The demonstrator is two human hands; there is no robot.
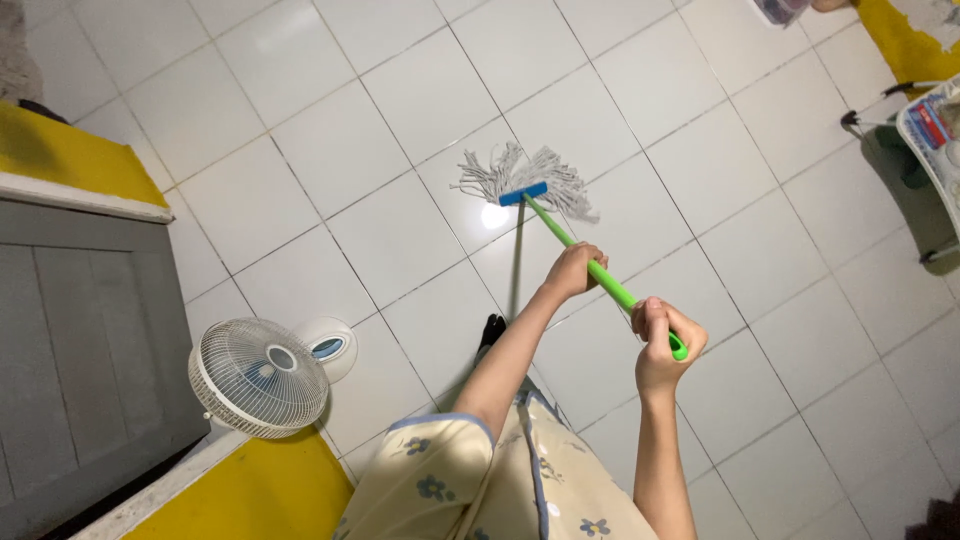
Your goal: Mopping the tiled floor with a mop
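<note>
While both arms reach out from the bottom of the frame, the left hand [574, 270] is wrapped around the middle of a green mop handle [600, 275] near the centre of the picture, fingers curled fully about it. The right hand [660, 335] is clenched in a fist around the top end of the same handle, just right of centre and lower down, with the handle's rounded tip showing beside the knuckles. From there the handle slants up and left to a blue clamp holding the grey string mop head [530, 180], which lies spread flat on the white tiled floor [380, 130] in the upper middle of the frame; a bright glare spot sits on the tile just below it. At lower left a small white electric fan [260, 375] stands beside a grey panelled door [80, 360] and a yellow wall edge [270, 495]. The person's pale floral garment [500, 480] fills the bottom centre. A wire rack [930, 140] stands at the right edge.
</note>
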